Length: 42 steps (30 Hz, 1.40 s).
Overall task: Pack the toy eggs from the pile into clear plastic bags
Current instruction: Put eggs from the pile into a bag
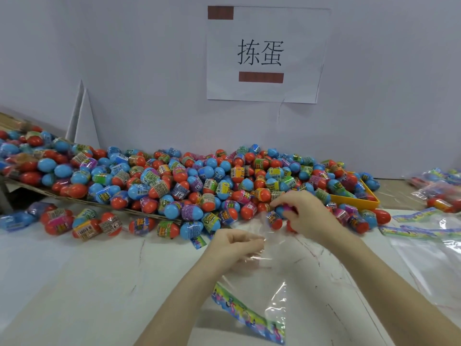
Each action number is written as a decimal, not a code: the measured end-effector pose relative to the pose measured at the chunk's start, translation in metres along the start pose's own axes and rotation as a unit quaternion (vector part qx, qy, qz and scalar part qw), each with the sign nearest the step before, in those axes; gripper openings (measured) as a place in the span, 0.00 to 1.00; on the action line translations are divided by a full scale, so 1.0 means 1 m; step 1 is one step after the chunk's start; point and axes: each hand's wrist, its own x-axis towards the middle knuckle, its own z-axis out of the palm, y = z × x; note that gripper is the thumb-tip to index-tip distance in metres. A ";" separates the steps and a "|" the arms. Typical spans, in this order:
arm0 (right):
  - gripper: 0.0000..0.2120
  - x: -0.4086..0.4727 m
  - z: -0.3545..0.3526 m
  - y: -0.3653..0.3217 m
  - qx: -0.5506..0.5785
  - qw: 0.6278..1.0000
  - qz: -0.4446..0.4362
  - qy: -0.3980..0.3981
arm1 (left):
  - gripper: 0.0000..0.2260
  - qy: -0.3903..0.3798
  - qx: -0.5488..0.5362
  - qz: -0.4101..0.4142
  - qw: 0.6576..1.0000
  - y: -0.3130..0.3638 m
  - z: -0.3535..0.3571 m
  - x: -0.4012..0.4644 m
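A big pile of red and blue toy eggs (189, 181) with printed wrappers lies along the wall. A clear plastic bag (252, 290) with a colourful printed header strip lies on the white table in front of me. My left hand (233, 245) pinches the rim of the bag's mouth and holds it up. My right hand (303, 212) grips several eggs at the bag's mouth, at the pile's near edge. One red and blue egg (274, 221) shows just below its fingers, behind the plastic.
A yellow tray (359, 199) sits half buried at the pile's right end. Empty bags (429, 248) and filled bags (441, 193) lie at the right. A cardboard sheet (82, 199) slopes under the pile's left part. A paper sign (264, 56) hangs on the wall.
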 end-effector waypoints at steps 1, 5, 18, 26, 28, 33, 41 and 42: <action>0.15 0.004 0.008 0.002 -0.060 0.997 -0.027 -0.027 | 0.09 0.017 -0.012 0.007 1.000 0.001 -0.003 0.001; 0.20 0.013 0.020 0.003 -0.119 0.990 -0.058 -0.041 | 0.06 0.098 -0.011 0.005 0.995 0.004 -0.018 0.003; 0.21 -0.023 -0.002 -0.006 0.314 0.939 0.036 0.132 | 0.09 0.109 -0.072 0.055 0.990 0.009 -0.027 -0.001; 0.22 -0.059 -0.041 -0.030 0.547 0.835 -0.014 0.055 | 0.11 0.046 -0.052 0.119 0.990 0.013 0.017 -0.015; 0.20 -0.064 -0.043 -0.031 0.530 0.847 -0.016 0.047 | 0.11 0.043 -0.067 0.130 0.988 0.012 0.023 -0.018; 0.16 -0.064 -0.035 -0.035 0.446 0.890 -0.022 0.094 | 0.12 0.033 -0.076 0.151 0.985 0.011 0.032 -0.022; 0.20 -0.062 -0.023 -0.034 0.231 0.949 -0.023 0.214 | 0.14 0.019 -0.026 0.163 0.986 0.011 0.032 -0.024; 0.19 -0.062 -0.023 -0.035 0.229 0.952 -0.027 0.202 | 0.14 0.019 -0.020 0.164 0.986 0.011 0.032 -0.024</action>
